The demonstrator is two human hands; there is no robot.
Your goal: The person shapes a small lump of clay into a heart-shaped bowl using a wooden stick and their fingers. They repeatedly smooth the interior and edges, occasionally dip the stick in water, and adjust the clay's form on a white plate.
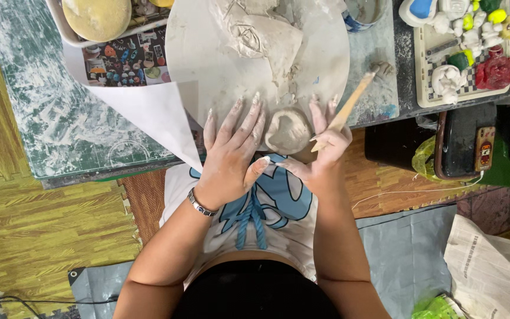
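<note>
A small round lump of grey clay [288, 131] sits at the near edge of a large round grey board [208, 53]. My left hand [231, 150] lies flat beside the lump on its left, fingers spread, thumb touching its lower edge. My right hand [326, 147] is on the lump's right side and holds a wooden modelling stick [349, 103] that points up and to the right. Both hands are smeared with clay. A bigger flattened slab of clay [264, 35] lies farther back on the board.
A white paper sheet [154, 115] lies left of the board over a clay-dusted green mat [60, 118]. A tray with a yellow sponge [95, 18] is at top left. A tray of small coloured figures [467, 53] is at top right, with a black box [458, 142] below it.
</note>
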